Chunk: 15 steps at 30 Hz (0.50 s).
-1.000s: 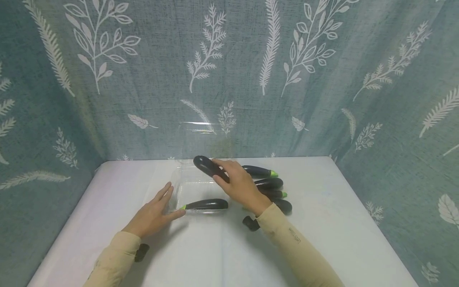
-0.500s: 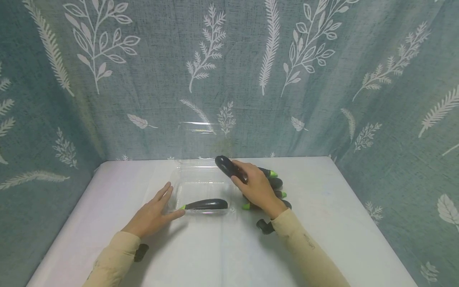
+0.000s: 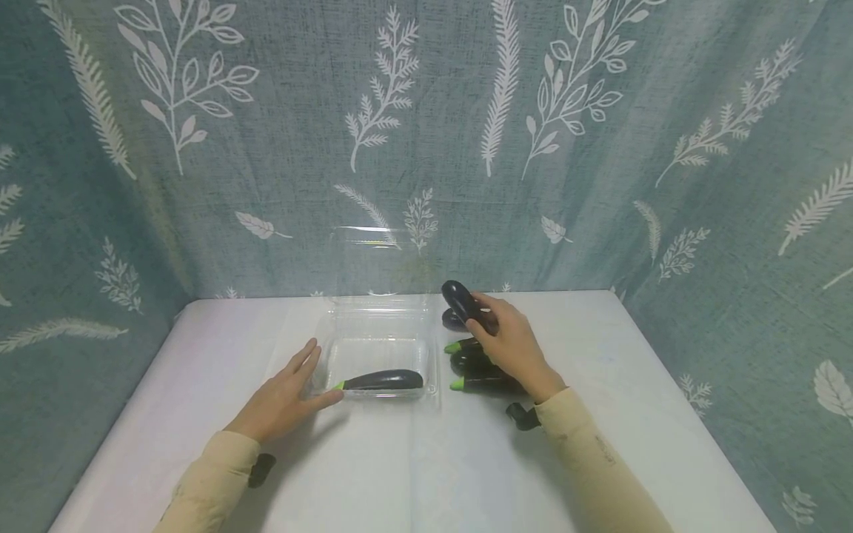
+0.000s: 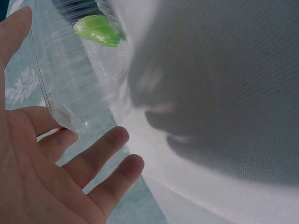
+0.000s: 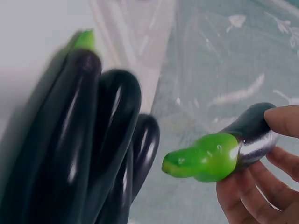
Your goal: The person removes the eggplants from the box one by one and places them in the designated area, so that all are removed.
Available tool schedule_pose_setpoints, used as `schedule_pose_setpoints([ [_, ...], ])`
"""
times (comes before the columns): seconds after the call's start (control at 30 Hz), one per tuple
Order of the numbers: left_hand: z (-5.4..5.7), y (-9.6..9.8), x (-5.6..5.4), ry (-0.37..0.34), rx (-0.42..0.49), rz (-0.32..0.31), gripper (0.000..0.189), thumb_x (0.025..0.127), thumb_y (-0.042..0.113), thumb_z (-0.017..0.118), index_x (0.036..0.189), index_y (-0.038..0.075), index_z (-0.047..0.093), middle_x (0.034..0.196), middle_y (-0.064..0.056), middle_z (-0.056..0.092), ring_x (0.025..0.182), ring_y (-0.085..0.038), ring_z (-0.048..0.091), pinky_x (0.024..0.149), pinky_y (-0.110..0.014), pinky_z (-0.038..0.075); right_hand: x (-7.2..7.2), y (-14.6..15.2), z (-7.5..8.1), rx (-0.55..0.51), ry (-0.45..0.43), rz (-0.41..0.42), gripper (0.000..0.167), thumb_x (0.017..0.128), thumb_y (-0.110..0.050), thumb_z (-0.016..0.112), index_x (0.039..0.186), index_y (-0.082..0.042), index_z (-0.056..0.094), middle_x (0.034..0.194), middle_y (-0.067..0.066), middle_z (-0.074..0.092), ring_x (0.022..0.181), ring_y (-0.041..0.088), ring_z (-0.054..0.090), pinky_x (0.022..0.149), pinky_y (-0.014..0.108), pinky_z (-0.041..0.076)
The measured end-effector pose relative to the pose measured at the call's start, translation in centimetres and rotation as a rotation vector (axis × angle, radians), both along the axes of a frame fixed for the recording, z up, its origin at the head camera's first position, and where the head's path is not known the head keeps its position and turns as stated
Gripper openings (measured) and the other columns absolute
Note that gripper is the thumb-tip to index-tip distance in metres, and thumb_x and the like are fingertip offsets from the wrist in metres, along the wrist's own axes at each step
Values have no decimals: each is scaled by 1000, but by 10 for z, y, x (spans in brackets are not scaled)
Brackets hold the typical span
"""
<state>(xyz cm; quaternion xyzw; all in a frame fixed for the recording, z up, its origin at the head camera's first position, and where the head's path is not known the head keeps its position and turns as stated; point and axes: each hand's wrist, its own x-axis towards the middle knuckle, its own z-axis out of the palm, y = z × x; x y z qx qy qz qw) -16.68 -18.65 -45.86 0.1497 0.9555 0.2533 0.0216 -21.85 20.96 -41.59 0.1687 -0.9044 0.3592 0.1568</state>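
My right hand (image 3: 518, 342) holds a dark eggplant (image 3: 460, 298) above a row of eggplants on the right of the table. Its green stem end (image 5: 201, 158) points out from the thumb and fingers in the right wrist view. On the left, my left hand (image 3: 283, 400) rests with extended fingers against the side of a clear plastic clamshell box (image 3: 329, 333); the thumb lies along its near side. One eggplant (image 3: 385, 380) lies along the front of the box, green stem to the left. In the left wrist view the fingers (image 4: 100, 151) spread beside the clear wall.
Several eggplants (image 3: 489, 383) lie side by side right of the box, partly hidden by the right hand. The box's lid (image 3: 380, 259) stands raised at the back. A patterned curtain (image 3: 460, 96) surrounds the white table (image 3: 373, 459) at the back and sides.
My right hand has carried its eggplant rightward, from over the box to over the row of eggplants. The left hand and the eggplant in the box have stayed in place.
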Motion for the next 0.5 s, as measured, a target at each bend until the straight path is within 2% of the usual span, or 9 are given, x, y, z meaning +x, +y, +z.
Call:
schedule_pose_setpoints([
  [0.17,0,0,0,1,4,-6,102,93,69,57,161,2,20,169,-13,15,142,-49,34,112,-67,31,0,20,1,11,-5,-46,50,97,-22,72,143,-8,56,130,14,64,107,29,67,84,45,59],
  [0.5,0,0,-1,-9,1,-6,101,93,67,58,161,1,22,169,-13,15,141,-51,36,110,-69,32,0,54,-3,34,-28,-149,50,98,-25,71,142,-7,56,125,15,66,102,30,67,80,45,59],
])
